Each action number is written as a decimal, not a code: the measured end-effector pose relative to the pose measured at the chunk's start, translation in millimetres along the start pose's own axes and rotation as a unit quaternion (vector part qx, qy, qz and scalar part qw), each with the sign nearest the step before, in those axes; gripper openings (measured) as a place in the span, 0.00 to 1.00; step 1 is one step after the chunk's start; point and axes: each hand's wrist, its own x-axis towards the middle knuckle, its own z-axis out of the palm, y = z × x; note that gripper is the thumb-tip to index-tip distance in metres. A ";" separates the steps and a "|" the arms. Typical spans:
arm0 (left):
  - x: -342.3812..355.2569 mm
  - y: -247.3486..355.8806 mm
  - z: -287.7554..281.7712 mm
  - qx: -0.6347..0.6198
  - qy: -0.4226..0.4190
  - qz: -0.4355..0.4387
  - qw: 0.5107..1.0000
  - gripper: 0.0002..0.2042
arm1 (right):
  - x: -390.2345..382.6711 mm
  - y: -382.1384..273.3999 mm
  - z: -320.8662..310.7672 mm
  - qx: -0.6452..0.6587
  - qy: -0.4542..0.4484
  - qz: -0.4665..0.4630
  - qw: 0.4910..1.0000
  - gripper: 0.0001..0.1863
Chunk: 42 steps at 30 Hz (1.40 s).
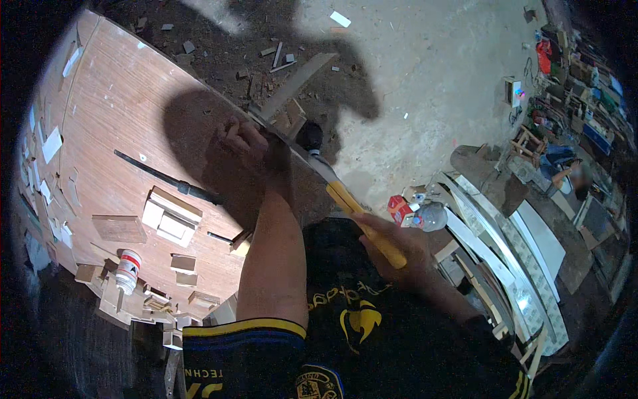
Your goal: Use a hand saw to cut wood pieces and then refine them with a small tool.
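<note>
My right hand (395, 243) is wrapped round the yellow handle (369, 233) of a long metal-bladed tool (296, 149), which slants up and left along the edge of a pale wooden board (103, 100). My left hand (246, 143), partly in shadow, has curled fingers at that edge, close to the tool's far end; what they grip, if anything, is unclear. On the board lie a long black tool (153, 169), shallow wooden boxes (169, 219), small offcuts (113, 226) and a white bottle with red bands (127, 269).
Scraps (286, 60) litter the concrete floor (432, 80). At my right are a red carton (400, 209), a large clear bottle (430, 216) and long white strips (498, 253). Another person (558, 163) is low among stacked materials (585, 116). A dark rounded object (310, 133) shows beside the blade.
</note>
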 end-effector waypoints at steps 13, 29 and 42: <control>-0.7 -20.3 3.0 0.078 -0.003 0.073 0.994 0.14 | -14.5 -9.3 -13.8 -0.045 -0.027 -0.008 0.999 0.28; 21.8 19.6 -17.8 0.034 -0.053 -0.026 0.998 0.18 | -12.2 7.9 -8.2 0.002 -0.020 0.015 1.000 0.28; -0.7 0.0 5.0 0.091 0.035 0.012 0.995 0.08 | 3.7 5.1 -16.0 0.025 -0.060 -0.032 0.997 0.30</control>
